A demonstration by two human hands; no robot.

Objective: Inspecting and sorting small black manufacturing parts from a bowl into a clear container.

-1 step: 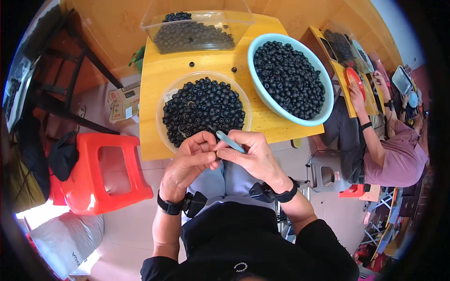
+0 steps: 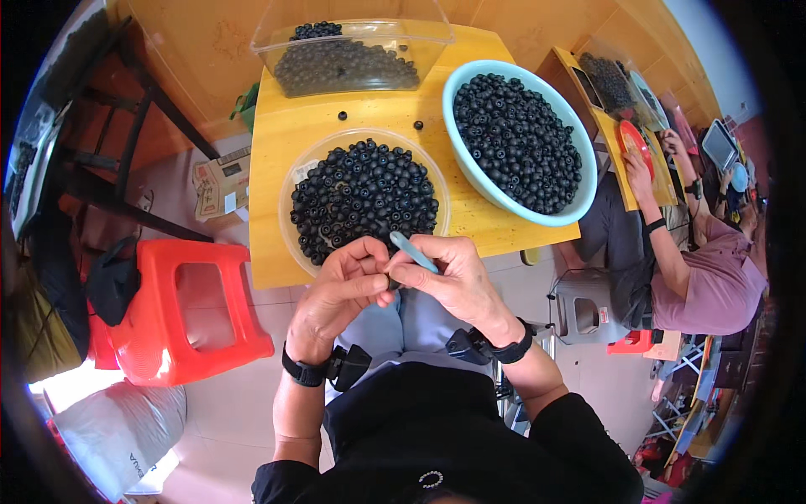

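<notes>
Over the table's near edge my two hands meet. My left hand [image 2: 348, 284] is closed, its thumb and fingertips pinching a small black bead [image 2: 393, 285], mostly covered by the fingers. My right hand [image 2: 453, 273] is wrapped round a slim tool with a light blue handle [image 2: 414, 252]; its working end is hidden at the fingertips. Just beyond lies a clear round tub [image 2: 288, 220] full of black round beads [image 2: 365, 197], several showing a hole. To its right stands a light blue basin [image 2: 451, 143] heaped with the same beads.
A clear rectangular bin [image 2: 353, 32] of beads stands at the yellow table's [image 2: 267, 168] far side. Two loose beads lie near it. A red stool [image 2: 151, 311] is at the left, beside a dark chair [image 2: 109, 181]. At right, another person [image 2: 709, 281] holds a red plate [image 2: 635, 144].
Almost nothing differs. The blue handle has shifted very slightly, and the dark bead between my fingertips shows a little more.
</notes>
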